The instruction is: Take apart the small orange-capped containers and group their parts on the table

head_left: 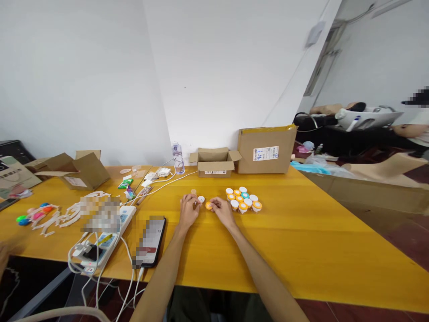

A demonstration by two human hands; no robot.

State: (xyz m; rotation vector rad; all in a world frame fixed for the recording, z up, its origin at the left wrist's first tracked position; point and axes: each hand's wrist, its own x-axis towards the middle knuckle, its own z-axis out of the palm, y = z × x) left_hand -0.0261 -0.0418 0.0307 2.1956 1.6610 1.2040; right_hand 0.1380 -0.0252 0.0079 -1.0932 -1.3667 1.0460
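Observation:
My left hand is over the table with its fingers bent together, the fingertips against a small round white lid. A small tan round piece lies just beyond that hand. To the right, my right hand pinches an orange-and-white lid low over the tabletop. Beside the right hand stands a close group of small jars with white, orange and teal lids. Whether a jar body sits under either lid at my fingers is too small to tell.
An open carton and a larger closed box stand against the wall, with a water bottle at their left. A phone, a power strip and loose cables lie left of my arms. Another person's hand shows at far left.

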